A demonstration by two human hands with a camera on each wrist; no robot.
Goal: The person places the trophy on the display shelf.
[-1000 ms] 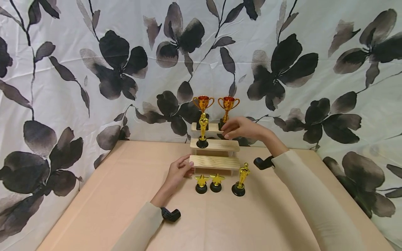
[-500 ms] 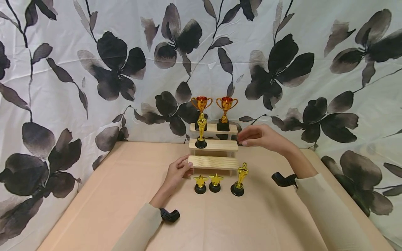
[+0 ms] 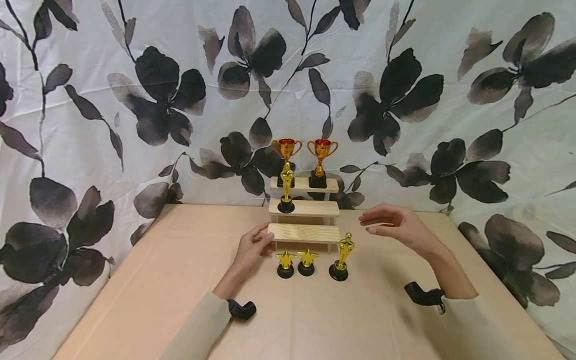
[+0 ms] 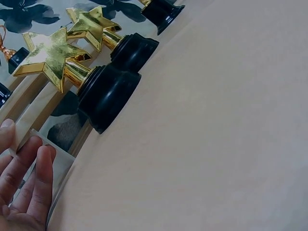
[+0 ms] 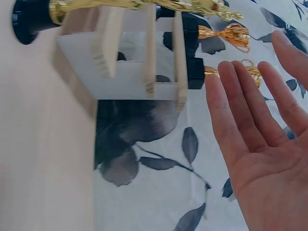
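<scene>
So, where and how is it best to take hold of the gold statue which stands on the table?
I would probably pinch the gold statue by its slim body, above the wide black base, with the right hand coming from its right. It stands upright on that base, and the stars sit to its left, the wooden stand behind.

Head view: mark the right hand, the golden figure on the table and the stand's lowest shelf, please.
Right hand (image 3: 405, 227): head view, middle of the hand.
Golden figure (image 3: 344, 254): head view, on its golden body.
Lowest shelf (image 3: 304, 232): head view, on its bare wooden top.
</scene>
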